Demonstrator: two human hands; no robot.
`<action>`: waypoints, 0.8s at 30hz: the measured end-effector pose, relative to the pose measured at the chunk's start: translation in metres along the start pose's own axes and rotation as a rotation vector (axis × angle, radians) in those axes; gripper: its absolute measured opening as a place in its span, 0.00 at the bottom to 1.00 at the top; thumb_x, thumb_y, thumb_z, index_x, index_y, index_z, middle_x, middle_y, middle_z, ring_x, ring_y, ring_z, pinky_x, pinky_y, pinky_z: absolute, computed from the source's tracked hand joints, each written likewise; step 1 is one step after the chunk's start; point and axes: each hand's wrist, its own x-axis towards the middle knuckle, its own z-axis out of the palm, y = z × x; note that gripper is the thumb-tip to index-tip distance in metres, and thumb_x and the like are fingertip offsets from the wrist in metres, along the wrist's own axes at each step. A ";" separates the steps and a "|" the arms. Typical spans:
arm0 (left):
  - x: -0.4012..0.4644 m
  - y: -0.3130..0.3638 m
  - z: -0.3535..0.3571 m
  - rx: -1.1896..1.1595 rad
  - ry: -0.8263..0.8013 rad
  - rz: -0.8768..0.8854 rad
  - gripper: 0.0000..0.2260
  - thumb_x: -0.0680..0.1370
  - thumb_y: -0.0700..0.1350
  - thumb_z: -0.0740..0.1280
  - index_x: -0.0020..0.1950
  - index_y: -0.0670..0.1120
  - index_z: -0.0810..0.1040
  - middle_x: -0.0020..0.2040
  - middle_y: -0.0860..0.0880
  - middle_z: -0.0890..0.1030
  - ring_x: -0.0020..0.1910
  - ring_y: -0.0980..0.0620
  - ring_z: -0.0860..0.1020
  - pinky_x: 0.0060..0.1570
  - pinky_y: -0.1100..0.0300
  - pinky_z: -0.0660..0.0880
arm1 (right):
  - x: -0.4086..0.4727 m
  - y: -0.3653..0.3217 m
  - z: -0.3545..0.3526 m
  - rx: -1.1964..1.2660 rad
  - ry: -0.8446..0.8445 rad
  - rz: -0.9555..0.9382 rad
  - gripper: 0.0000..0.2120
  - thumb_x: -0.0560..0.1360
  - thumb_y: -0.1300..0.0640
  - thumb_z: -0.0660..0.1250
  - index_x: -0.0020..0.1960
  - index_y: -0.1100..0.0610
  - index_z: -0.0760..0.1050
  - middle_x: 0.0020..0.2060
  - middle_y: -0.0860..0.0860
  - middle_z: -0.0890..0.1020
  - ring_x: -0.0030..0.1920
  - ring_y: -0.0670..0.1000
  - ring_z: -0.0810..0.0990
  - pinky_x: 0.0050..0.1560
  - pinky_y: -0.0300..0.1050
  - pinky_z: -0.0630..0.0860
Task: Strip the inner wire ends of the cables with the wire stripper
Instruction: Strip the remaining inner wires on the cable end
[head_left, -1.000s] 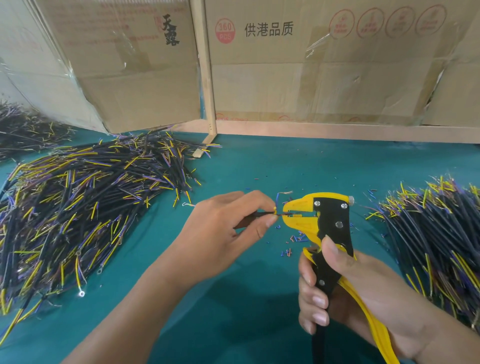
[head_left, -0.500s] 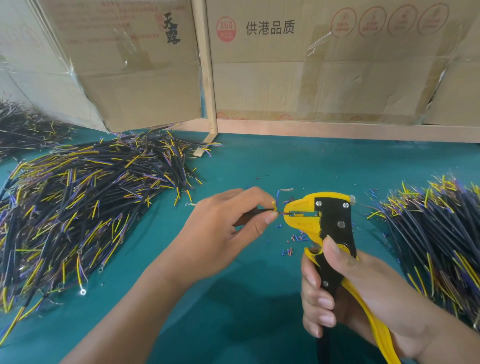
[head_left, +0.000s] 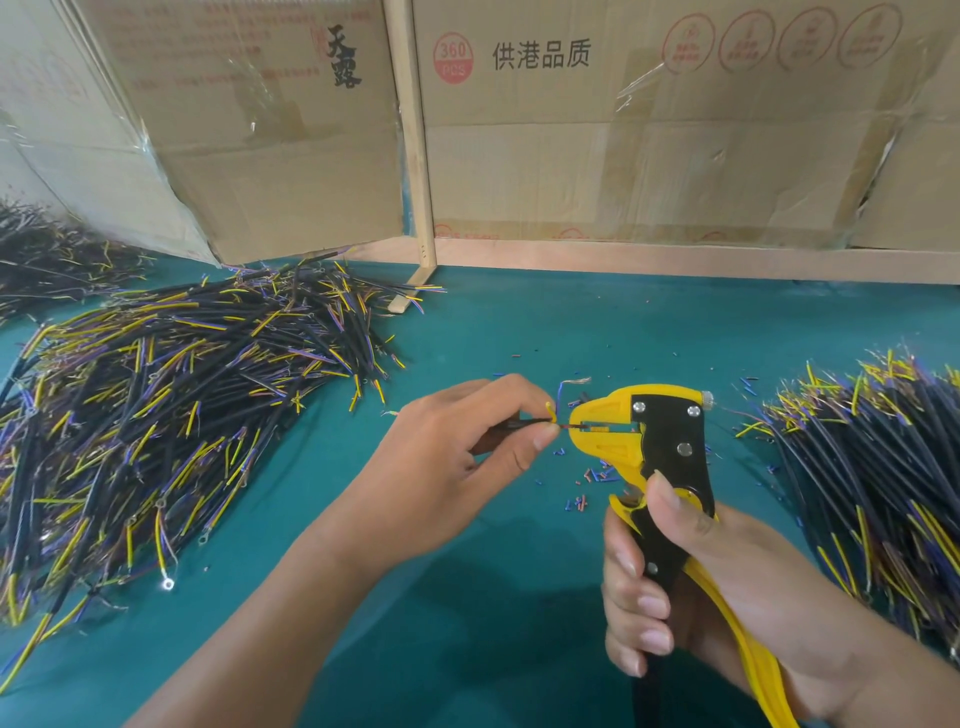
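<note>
Fingers of the left hand pinch a thin black cable just left of the yellow wire stripper, a red inner wire fed into its mouth, yellow and blue cores bent clear. The right hand wraps the stripper's handles below its head. Light and limp, the cable likely needs gripping close to its end.

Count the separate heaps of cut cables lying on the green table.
3: a large black-and-yellow cable heap at left, a smaller heap at far left behind it, and one at right; more may lie outside the frame.
</note>
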 end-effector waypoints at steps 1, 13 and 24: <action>0.000 0.000 0.000 0.000 -0.001 -0.002 0.08 0.83 0.51 0.62 0.49 0.49 0.75 0.39 0.61 0.71 0.36 0.58 0.70 0.38 0.70 0.65 | 0.000 0.000 0.000 -0.002 0.004 0.002 0.25 0.71 0.39 0.75 0.39 0.61 0.73 0.29 0.57 0.67 0.27 0.54 0.70 0.36 0.53 0.74; -0.002 -0.005 0.000 0.068 -0.049 0.001 0.08 0.84 0.53 0.60 0.50 0.52 0.73 0.37 0.53 0.71 0.35 0.53 0.68 0.35 0.60 0.66 | -0.003 0.000 0.012 -0.025 0.205 0.037 0.27 0.65 0.37 0.75 0.32 0.58 0.67 0.24 0.52 0.60 0.21 0.48 0.59 0.26 0.40 0.63; -0.001 -0.009 -0.011 0.070 -0.101 0.046 0.06 0.83 0.51 0.61 0.49 0.52 0.74 0.35 0.53 0.70 0.33 0.55 0.67 0.33 0.64 0.64 | -0.006 -0.012 0.013 -0.043 0.198 0.056 0.25 0.65 0.36 0.72 0.33 0.57 0.68 0.25 0.52 0.60 0.21 0.48 0.58 0.24 0.38 0.62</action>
